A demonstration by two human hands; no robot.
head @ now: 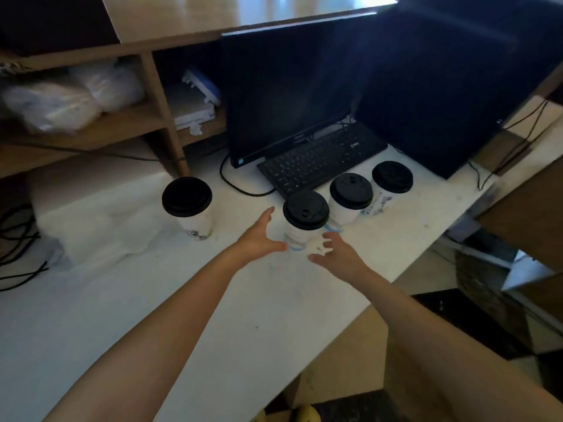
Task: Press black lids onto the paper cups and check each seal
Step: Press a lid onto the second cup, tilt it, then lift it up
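Head view: lidded cup [300, 236] upright between both hands; left hand [259, 239] just left of cup, right hand [335, 254] just right; fingers spread, gripping nothing; contact unclear.

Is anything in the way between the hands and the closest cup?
Nothing visible is. The left hand and right hand are open on either side of the cup, with only counter showing in the gaps.

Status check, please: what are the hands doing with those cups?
Left hand, right hand open, either side of nearest cup. Black lid on it. Nothing between hands and cup; keyboard just behind.
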